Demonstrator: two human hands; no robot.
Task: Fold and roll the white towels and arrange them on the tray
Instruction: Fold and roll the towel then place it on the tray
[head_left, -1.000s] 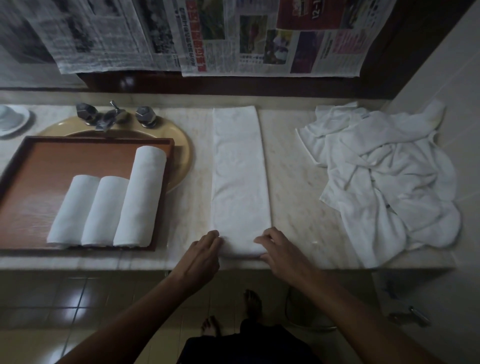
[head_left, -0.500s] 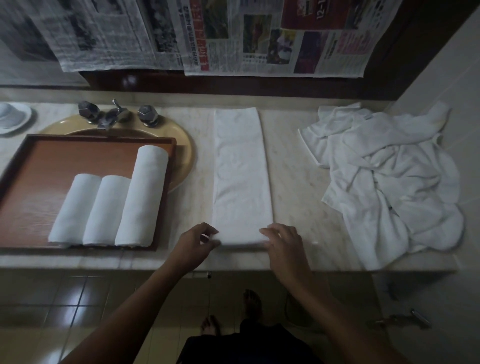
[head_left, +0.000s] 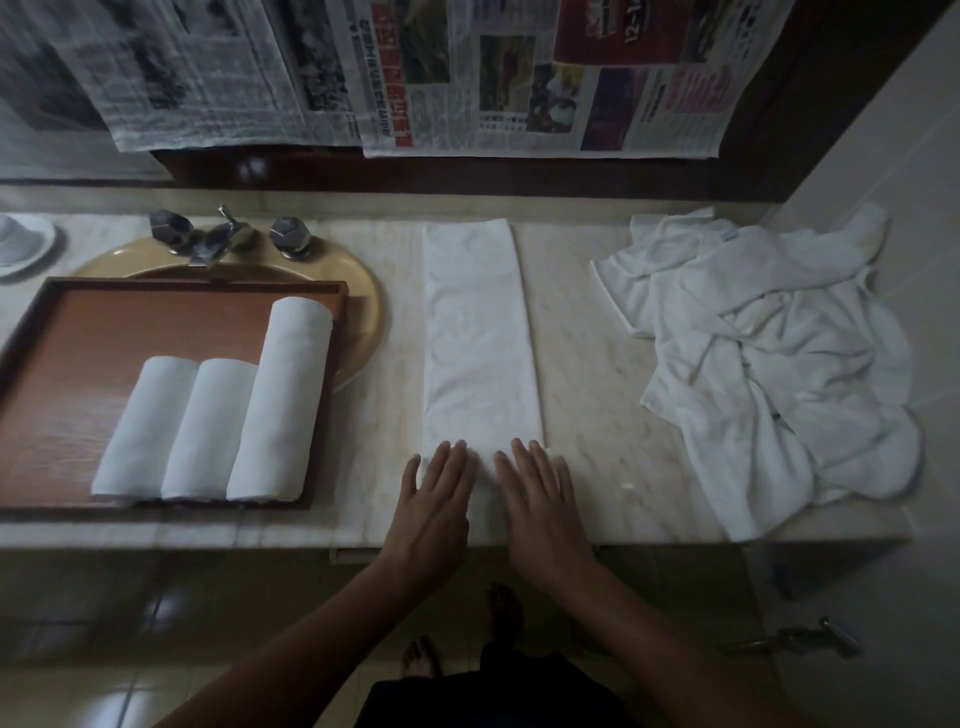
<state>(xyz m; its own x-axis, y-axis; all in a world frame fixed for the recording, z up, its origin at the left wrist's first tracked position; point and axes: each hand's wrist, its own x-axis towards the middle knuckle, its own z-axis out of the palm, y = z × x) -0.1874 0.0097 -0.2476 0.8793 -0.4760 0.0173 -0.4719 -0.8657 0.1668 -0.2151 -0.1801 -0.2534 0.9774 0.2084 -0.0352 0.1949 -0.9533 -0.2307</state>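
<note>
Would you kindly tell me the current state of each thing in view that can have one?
Folded towel: long flat strip on the counter, near end under both hands.
Left hand: fingers straight, pressing the towel's near end.
Right hand: fingers straight, pressing beside it.
Rolled towels: three, lying side by side.
Tray: holds the three rolls.
Towel pile: crumpled, unfolded.

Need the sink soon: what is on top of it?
The tray lies over the sink, holding three rolled towels. Only its rim shows; the basin is covered.
</note>
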